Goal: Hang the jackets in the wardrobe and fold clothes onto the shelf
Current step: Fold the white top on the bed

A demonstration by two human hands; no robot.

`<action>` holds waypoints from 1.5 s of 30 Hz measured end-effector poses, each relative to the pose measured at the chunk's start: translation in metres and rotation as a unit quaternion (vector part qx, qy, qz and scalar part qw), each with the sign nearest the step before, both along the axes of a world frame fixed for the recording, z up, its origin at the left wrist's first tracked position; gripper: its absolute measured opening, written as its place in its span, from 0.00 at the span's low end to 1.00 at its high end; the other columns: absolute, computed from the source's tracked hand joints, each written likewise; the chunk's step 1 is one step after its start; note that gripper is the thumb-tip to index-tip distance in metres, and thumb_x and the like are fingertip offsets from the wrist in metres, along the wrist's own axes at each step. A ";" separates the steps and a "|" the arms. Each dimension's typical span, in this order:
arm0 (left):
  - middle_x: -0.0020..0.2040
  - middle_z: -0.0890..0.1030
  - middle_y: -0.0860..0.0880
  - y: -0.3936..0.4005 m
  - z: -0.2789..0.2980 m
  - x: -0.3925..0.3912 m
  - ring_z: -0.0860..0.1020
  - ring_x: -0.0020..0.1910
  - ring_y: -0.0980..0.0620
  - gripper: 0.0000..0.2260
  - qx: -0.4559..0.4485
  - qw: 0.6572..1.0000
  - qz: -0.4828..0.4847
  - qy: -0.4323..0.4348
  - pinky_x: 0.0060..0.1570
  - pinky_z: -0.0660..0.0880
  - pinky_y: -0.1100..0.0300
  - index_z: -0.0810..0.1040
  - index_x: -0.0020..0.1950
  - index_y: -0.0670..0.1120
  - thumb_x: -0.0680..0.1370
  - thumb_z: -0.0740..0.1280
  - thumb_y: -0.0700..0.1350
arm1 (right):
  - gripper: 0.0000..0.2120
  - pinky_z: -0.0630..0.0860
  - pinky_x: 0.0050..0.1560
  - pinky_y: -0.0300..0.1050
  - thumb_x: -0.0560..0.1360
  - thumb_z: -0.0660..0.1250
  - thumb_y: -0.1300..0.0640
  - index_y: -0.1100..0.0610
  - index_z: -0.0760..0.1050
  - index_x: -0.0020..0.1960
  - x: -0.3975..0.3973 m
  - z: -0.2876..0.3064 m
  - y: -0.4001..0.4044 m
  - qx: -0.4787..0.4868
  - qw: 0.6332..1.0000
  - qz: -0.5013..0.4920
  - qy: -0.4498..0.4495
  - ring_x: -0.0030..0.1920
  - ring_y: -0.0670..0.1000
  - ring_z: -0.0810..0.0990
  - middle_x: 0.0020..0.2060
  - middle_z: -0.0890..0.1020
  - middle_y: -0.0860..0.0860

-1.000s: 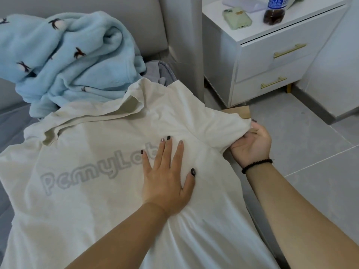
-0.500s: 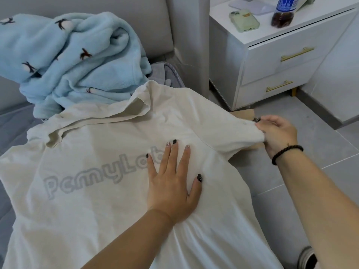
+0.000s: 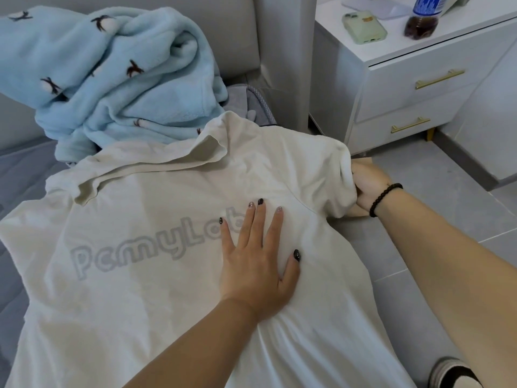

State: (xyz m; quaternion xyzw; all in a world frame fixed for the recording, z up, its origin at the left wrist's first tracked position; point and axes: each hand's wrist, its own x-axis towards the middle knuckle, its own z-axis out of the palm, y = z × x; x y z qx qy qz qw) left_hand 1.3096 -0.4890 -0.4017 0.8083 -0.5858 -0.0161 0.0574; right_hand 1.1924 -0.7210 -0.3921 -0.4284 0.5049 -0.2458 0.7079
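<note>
Right-hand (image 3: pixel 366 189) grip on shirt (image 3: pixel 140 275) sleeve edge

Cream T-shirt spread on the bed, one hand flat on it, the other at its sleeve.

The left hand (image 3: pixel 258 264) presses flat on the T-shirt (image 3: pixel 140 289) beside its grey lettering. The right hand (image 3: pixel 369 189), a black bracelet (image 3: pixel 384 198) at its wrist, grips the sleeve (image 3: pixel 335 175) at the bed's edge. A blue fleece (image 3: pixel 112 79) lies bunched behind; a white nightstand (image 3: pixel 419 79) carries a phone (image 3: pixel 365 28) and a bottle (image 3: pixel 422 19).
</note>
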 end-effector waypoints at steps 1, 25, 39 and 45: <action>0.80 0.53 0.46 0.000 0.000 0.000 0.47 0.79 0.49 0.32 -0.001 1.000 -0.001 0.002 0.73 0.47 0.35 0.52 0.80 0.51 0.78 0.48 0.62 | 0.11 0.71 0.36 0.41 0.76 0.66 0.61 0.56 0.73 0.34 -0.002 0.007 -0.003 -0.044 0.999 0.005 -0.025 0.34 0.49 0.74 0.28 0.76 0.49; 0.80 0.52 0.46 -0.003 0.001 -0.001 0.46 0.79 0.49 0.32 0.020 1.000 0.007 -0.022 0.74 0.45 0.35 0.50 0.80 0.51 0.77 0.46 0.62 | 0.18 0.81 0.43 0.41 0.79 0.62 0.56 0.61 0.73 0.66 -0.004 -0.041 0.069 0.207 0.956 -0.070 -0.197 0.48 0.54 0.82 0.54 0.81 0.58; 0.39 0.78 0.52 -0.002 0.025 -0.012 0.78 0.45 0.47 0.18 0.104 0.990 0.063 0.068 0.40 0.66 0.57 0.69 0.41 0.53 0.79 0.49 0.63 | 0.09 0.60 0.73 0.44 0.69 0.74 0.52 0.53 0.80 0.47 0.041 0.073 0.137 -0.384 0.876 0.272 -0.104 0.72 0.40 0.65 0.64 0.77 0.48; 0.31 0.68 0.56 0.000 0.024 -0.010 0.72 0.36 0.51 0.18 0.085 0.989 0.049 0.109 0.35 0.65 0.60 0.58 0.34 0.54 0.79 0.52 0.62 | 0.15 0.57 0.64 0.27 0.81 0.58 0.55 0.53 0.74 0.65 0.053 0.044 0.137 -0.365 0.901 0.223 0.068 0.73 0.42 0.61 0.67 0.74 0.46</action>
